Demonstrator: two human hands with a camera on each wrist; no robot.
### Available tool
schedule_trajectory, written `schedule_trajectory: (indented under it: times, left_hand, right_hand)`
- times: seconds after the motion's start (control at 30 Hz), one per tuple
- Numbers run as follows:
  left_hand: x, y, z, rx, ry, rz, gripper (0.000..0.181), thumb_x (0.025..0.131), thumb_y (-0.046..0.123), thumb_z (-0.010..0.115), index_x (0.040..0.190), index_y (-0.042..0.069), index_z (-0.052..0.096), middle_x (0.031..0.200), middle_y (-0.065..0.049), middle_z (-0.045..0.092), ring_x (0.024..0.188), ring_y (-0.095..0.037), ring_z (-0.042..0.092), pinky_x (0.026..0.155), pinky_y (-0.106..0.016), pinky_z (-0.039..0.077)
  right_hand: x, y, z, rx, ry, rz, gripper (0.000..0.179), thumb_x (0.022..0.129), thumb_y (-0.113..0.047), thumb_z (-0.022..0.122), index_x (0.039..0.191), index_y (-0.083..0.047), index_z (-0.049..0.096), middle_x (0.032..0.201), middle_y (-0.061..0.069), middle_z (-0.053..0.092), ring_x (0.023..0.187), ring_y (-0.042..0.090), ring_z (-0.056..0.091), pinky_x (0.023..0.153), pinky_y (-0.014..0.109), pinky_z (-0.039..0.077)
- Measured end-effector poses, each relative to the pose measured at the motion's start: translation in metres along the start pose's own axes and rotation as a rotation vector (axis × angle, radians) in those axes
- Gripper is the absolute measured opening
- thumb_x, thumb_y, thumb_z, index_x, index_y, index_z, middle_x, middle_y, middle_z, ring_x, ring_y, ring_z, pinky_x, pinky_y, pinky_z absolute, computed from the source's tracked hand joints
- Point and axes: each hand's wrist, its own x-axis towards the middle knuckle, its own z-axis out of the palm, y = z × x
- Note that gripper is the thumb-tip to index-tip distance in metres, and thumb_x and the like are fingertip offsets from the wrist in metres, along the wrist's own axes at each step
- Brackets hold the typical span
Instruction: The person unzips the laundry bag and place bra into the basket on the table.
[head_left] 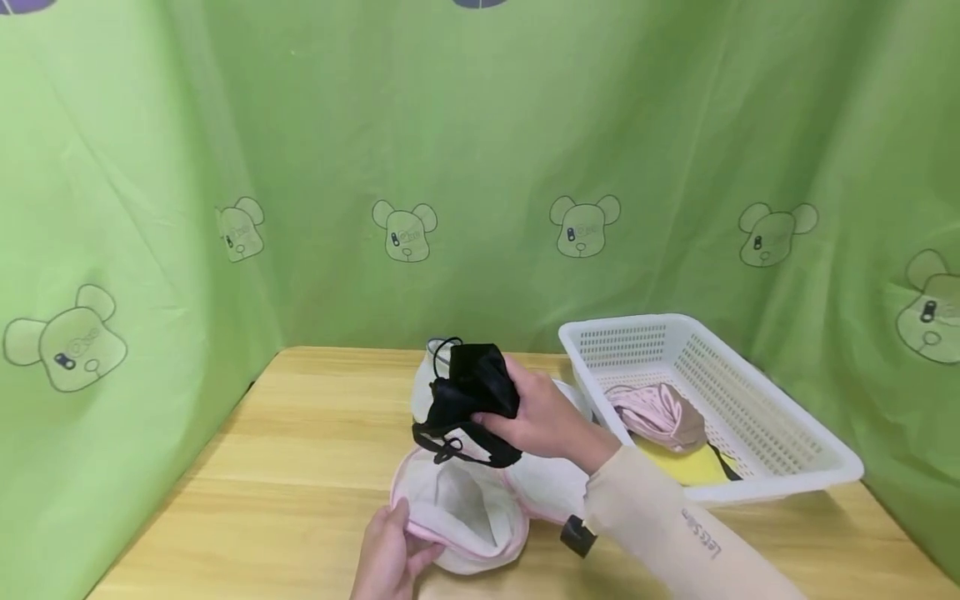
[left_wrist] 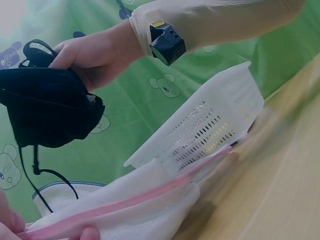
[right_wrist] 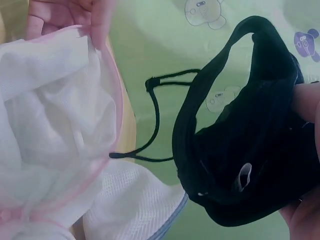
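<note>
In my right hand (head_left: 546, 412) I grip a black cloth cap-like item (head_left: 471, 387), raised above the table. A thin black cord with a toggle hangs from it, and a small white label (right_wrist: 244, 177) shows inside. My left hand (head_left: 392, 550) pinches the pink-trimmed edge of a white mesh laundry bag (head_left: 461, 508). The bag's mouth gapes open towards me, below the black item. Behind it lies another white mesh bag with a blue edge (right_wrist: 135, 200), partly hidden by the black item in the head view.
A white slotted plastic basket (head_left: 750, 400) stands on the right of the wooden table (head_left: 300, 450). Inside are a pink folded cloth (head_left: 663, 415) and a yellow item (head_left: 686, 464) with a black strap. More white mesh (head_left: 551, 483) lies between bag and basket. A green curtain (head_left: 480, 150) surrounds the table.
</note>
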Motion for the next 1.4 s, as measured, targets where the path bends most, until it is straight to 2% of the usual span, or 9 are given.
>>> schedule_trajectory:
  times: [0.17, 0.37, 0.53, 0.63, 0.9, 1.13, 1.4]
  left_hand:
    - [0.001, -0.001, 0.000, -0.024, 0.028, 0.008, 0.042, 0.107, 0.021, 0.025, 0.128, -0.015, 0.020, 0.114, -0.025, 0.049, 0.096, -0.023, 0.059, 0.087, -0.046, 0.053]
    - [0.003, 0.001, 0.001, -0.033, 0.060, 0.023, 0.036, 0.107, 0.021, 0.027, 0.122, -0.011, 0.025, 0.121, -0.029, 0.041, 0.103, -0.028, 0.055, 0.087, -0.046, 0.053]
    - [0.003, 0.002, 0.000, -0.031, 0.101, 0.038, 0.036, 0.107, 0.020, 0.027, 0.122, -0.012, 0.026, 0.126, -0.032, 0.036, 0.110, -0.033, 0.051, 0.087, -0.047, 0.052]
    - [0.003, 0.002, 0.000, -0.037, 0.122, 0.045, 0.034, 0.107, 0.020, 0.028, 0.121, -0.011, 0.028, 0.127, -0.031, 0.036, 0.111, -0.033, 0.050, 0.087, -0.047, 0.053]
    - [0.005, 0.000, 0.001, -0.052, 0.124, 0.023, 0.034, 0.106, 0.024, 0.035, 0.116, -0.008, 0.030, 0.122, -0.024, 0.040, 0.104, -0.026, 0.053, 0.085, -0.045, 0.054]
    - [0.003, -0.001, 0.003, -0.058, 0.126, 0.017, 0.037, 0.105, 0.027, 0.040, 0.119, -0.006, 0.031, 0.118, -0.020, 0.044, 0.099, -0.022, 0.055, 0.084, -0.042, 0.055]
    - [0.004, 0.000, 0.004, -0.052, 0.148, 0.032, 0.030, 0.105, 0.024, 0.041, 0.107, -0.004, 0.033, 0.120, -0.020, 0.041, 0.103, -0.024, 0.053, 0.085, -0.043, 0.054]
  right_hand:
    - [-0.001, 0.006, -0.005, -0.059, 0.020, 0.030, 0.053, 0.076, -0.019, 0.081, 0.118, -0.003, 0.053, 0.096, 0.011, 0.067, 0.085, 0.022, 0.065, 0.072, 0.039, 0.054]
    - [-0.001, 0.016, -0.013, -0.106, 0.071, 0.006, 0.049, 0.074, -0.017, 0.082, 0.112, -0.003, 0.055, 0.090, 0.009, 0.067, 0.078, 0.021, 0.063, 0.067, 0.038, 0.053]
    - [-0.003, 0.019, -0.022, -0.104, 0.087, 0.034, 0.048, 0.073, -0.016, 0.083, 0.110, -0.003, 0.056, 0.088, 0.010, 0.068, 0.074, 0.021, 0.064, 0.063, 0.036, 0.053]
    - [-0.006, 0.020, -0.029, -0.115, 0.095, 0.066, 0.048, 0.072, -0.016, 0.083, 0.110, -0.004, 0.056, 0.087, 0.011, 0.067, 0.072, 0.022, 0.063, 0.061, 0.035, 0.052]
    - [-0.018, 0.029, -0.050, -0.175, 0.116, 0.120, 0.046, 0.071, -0.014, 0.084, 0.106, -0.004, 0.056, 0.087, 0.011, 0.067, 0.074, 0.024, 0.064, 0.062, 0.037, 0.052]
    - [-0.030, 0.035, -0.067, -0.202, 0.148, 0.184, 0.049, 0.074, -0.012, 0.083, 0.113, -0.002, 0.056, 0.095, 0.018, 0.068, 0.083, 0.031, 0.065, 0.068, 0.045, 0.052]
    - [-0.044, 0.044, -0.084, -0.263, 0.198, 0.236, 0.050, 0.074, -0.015, 0.082, 0.114, -0.002, 0.055, 0.096, 0.019, 0.067, 0.083, 0.034, 0.065, 0.068, 0.047, 0.050]
